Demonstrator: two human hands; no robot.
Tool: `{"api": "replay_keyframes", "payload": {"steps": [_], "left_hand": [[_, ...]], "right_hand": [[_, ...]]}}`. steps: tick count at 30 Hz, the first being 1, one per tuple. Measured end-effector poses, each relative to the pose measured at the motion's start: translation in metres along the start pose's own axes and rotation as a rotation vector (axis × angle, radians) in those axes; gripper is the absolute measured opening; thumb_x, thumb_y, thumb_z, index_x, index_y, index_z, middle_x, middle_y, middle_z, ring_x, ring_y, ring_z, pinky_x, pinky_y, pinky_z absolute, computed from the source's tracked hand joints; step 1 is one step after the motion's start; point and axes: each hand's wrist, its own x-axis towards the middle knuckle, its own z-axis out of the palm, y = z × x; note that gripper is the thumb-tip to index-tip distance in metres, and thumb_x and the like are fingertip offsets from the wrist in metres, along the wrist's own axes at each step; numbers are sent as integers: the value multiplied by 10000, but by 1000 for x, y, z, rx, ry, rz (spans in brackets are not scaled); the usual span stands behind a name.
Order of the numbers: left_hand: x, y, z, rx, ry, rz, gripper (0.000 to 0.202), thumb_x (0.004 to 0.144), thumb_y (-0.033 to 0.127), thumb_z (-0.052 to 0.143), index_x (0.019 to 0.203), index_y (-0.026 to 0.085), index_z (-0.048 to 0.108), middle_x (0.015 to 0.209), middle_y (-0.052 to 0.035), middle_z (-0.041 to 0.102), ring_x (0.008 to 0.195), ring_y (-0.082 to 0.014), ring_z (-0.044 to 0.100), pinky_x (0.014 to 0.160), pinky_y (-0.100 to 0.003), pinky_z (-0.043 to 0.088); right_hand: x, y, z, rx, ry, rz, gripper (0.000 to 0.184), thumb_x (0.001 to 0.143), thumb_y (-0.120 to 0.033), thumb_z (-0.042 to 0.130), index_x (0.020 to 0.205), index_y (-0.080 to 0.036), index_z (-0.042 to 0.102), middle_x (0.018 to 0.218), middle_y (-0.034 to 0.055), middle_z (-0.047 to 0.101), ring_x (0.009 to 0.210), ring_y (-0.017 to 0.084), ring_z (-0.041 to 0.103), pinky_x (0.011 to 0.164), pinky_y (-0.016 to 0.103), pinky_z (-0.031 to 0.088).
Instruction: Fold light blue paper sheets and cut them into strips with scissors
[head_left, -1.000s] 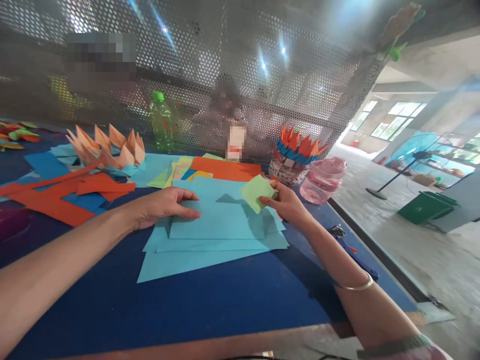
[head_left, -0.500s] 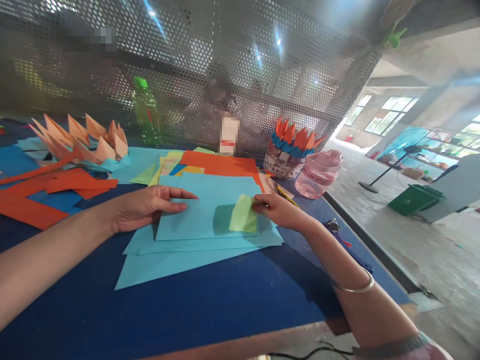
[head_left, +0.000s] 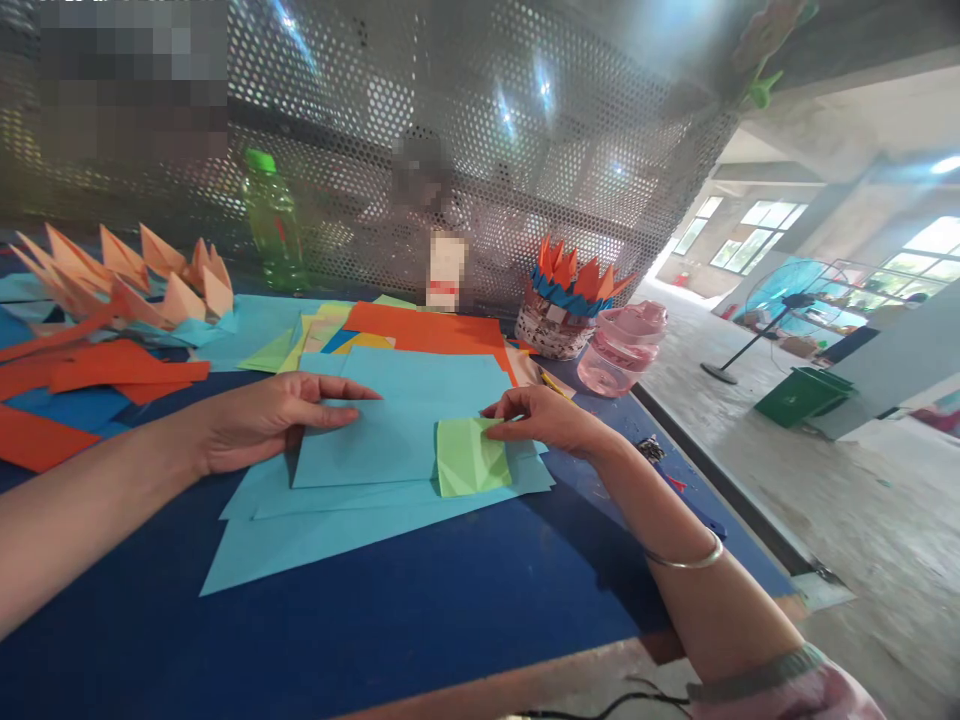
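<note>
My right hand pinches the upper edge of a light green paper square, which shows fold creases and lies flat on a stack of light blue paper sheets. My left hand rests open, its fingertips on the left part of the top blue sheet and touching nothing else. The stack sits on a dark blue tabletop. A bangle circles my right wrist.
Folded peach-orange paper crowns and orange paper scraps lie at left. Orange paper sheets, a green bottle, a woven holder with a paper crown and pink plastic cups stand behind. A perforated metal screen backs the table.
The green paper has gone from tilted in my right hand to lying flat and opened out on the blue stack. My right hand has moved left. The view has drifted slightly.
</note>
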Motion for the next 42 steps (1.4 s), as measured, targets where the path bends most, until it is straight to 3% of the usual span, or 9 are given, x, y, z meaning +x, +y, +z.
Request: {"api": "replay_keyframes", "payload": {"steps": [5, 8, 10, 12, 23, 30, 36, 42], "left_hand": [[4, -3, -6, 17, -15, 7, 319, 708, 196, 747, 1021, 219, 692, 771, 18, 762, 734, -140, 705, 652, -196, 537], [6, -5, -9, 17, -15, 6, 332, 700, 213, 758, 1025, 221, 692, 789, 3, 764, 736, -153, 710, 652, -211, 549], [6, -5, -9, 14, -12, -3, 344, 690, 218, 767, 1024, 219, 688, 794, -3, 765, 732, -158, 711, 651, -219, 555], [6, -4, -8, 16, -13, -10, 365, 693, 226, 767, 1046, 215, 675, 807, -9, 767, 738, -163, 713, 660, -229, 560], [6, -3, -6, 102, 1, -5, 410, 697, 258, 751, 1093, 227, 652, 834, -17, 766, 787, -196, 717, 681, -270, 574], [5, -2, -3, 6, 5, -47, 392, 705, 194, 750, 1086, 214, 660, 824, -15, 771, 746, -163, 715, 680, -223, 563], [3, 2, 1, 34, 28, -71, 425, 702, 179, 750, 1113, 197, 643, 767, -14, 764, 668, -163, 711, 586, -209, 566], [5, 0, -1, 24, 6, -55, 452, 734, 176, 738, 1167, 202, 612, 761, -6, 765, 659, -141, 709, 609, -185, 564]], "right_hand": [[-1, -4, -2, -12, 56, 5, 246, 671, -286, 769, 634, -184, 548, 801, 32, 664, 1103, 207, 575, 862, 304, 424], [0, -3, -4, 61, 59, 35, 279, 635, -317, 785, 641, -177, 544, 722, -10, 619, 834, 146, 601, 695, 249, 415], [1, -3, -5, 99, 64, 59, 310, 610, -352, 797, 650, -170, 549, 629, -48, 560, 618, 94, 520, 565, 226, 356], [1, -2, -6, 113, 71, 57, 327, 596, -363, 805, 642, -164, 550, 579, -63, 527, 530, 67, 448, 506, 218, 314], [2, -1, -5, 117, 119, 66, 285, 602, -303, 801, 646, -172, 551, 565, -42, 591, 505, 75, 514, 459, 197, 386], [3, 1, -5, 99, 136, 55, 252, 632, -260, 787, 649, -168, 552, 553, -35, 603, 512, 76, 537, 463, 190, 400], [3, 1, -5, 100, 153, 59, 249, 647, -234, 784, 656, -168, 544, 547, -38, 600, 506, 74, 544, 463, 187, 412], [4, 1, -6, 118, 146, 70, 258, 638, -210, 787, 653, -170, 532, 539, -46, 598, 499, 72, 542, 455, 182, 405]]}}
